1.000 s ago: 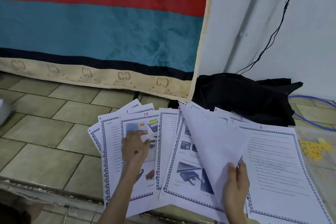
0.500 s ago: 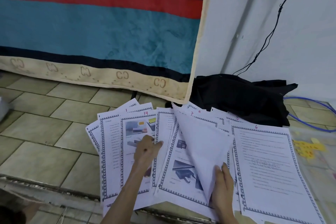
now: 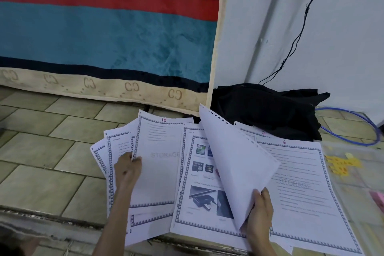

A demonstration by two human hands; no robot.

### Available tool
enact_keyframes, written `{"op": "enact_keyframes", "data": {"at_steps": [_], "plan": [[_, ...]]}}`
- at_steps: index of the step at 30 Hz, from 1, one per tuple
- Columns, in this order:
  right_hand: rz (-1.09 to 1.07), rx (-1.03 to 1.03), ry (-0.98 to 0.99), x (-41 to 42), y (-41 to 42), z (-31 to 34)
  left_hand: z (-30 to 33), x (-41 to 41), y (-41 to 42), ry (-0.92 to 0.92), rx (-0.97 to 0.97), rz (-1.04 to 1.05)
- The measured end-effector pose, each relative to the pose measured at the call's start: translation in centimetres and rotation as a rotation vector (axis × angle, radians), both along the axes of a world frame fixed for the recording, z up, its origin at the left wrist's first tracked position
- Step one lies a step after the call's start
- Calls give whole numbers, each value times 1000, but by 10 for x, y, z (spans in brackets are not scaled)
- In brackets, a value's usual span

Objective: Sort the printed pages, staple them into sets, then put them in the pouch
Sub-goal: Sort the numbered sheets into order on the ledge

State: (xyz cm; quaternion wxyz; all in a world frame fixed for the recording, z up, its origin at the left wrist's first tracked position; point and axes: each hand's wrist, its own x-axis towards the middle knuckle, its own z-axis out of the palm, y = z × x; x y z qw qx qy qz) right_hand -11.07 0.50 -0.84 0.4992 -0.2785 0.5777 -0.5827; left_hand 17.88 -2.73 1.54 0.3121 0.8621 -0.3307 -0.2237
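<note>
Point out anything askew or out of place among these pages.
The printed pages lie fanned and overlapping crookedly on the tiled floor, their near ends overhanging the step edge. The right hand holds one sheet curled upward. Nothing looks torn.

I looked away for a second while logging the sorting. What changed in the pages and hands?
The left hand left the picture page marked 14, which is now covered, and pinches the left edge of page 10. The right hand still holds the lifted sheet. Page 6 stayed put.
</note>
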Motion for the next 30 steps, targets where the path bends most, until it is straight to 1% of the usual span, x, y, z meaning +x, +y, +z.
{"op": "enact_keyframes", "data": {"at_steps": [4,6,8,10,12,13,14,15,16,17,18,19,21,22,24,26,28,30], "plan": [[12,-14,19,0,-2,-5,1,2,5,37,3,64],[65,-16,59,0,0,-9,-2,3,6,25,-3,67],[175,-95,202,0,5,-10,-5,2,7,-54,19,45],[382,-220,365,2,11,-8,-7,-6,5,-186,66,63],[568,-275,638,6,12,-15,-6,-21,2,-285,-1,11],[627,-336,807,7,12,-21,-5,-29,-1,-243,-48,-44],[677,-393,952,7,10,-29,-4,-36,-5,-101,-78,-78],[716,-419,1033,7,10,-35,-1,-42,-9,125,-80,-73],[736,-420,1056,7,9,-36,3,-47,-12,366,-66,-33],[733,-418,1047,6,9,-37,5,-51,-15,550,-50,3],[718,-421,1013,6,9,-35,6,-52,-17,649,-33,6],[699,-422,973,5,10,-36,8,-53,-20,679,-12,-7],[667,-438,966,5,10,-38,10,-50,-23,630,44,-62],[647,-460,1019,6,11,-39,11,-48,-24,614,62,-88],[606,-518,1155,8,9,-39,12,-42,-25,672,59,-123],[586,-550,1207,10,8,-40,11,-37,-23,668,72,-181],[594,-568,1190,11,6,-42,2,-34,-22,562,125,-233],[590,-509,1064,8,2,-36,-2,-32,-19,439,146,-234]]}}
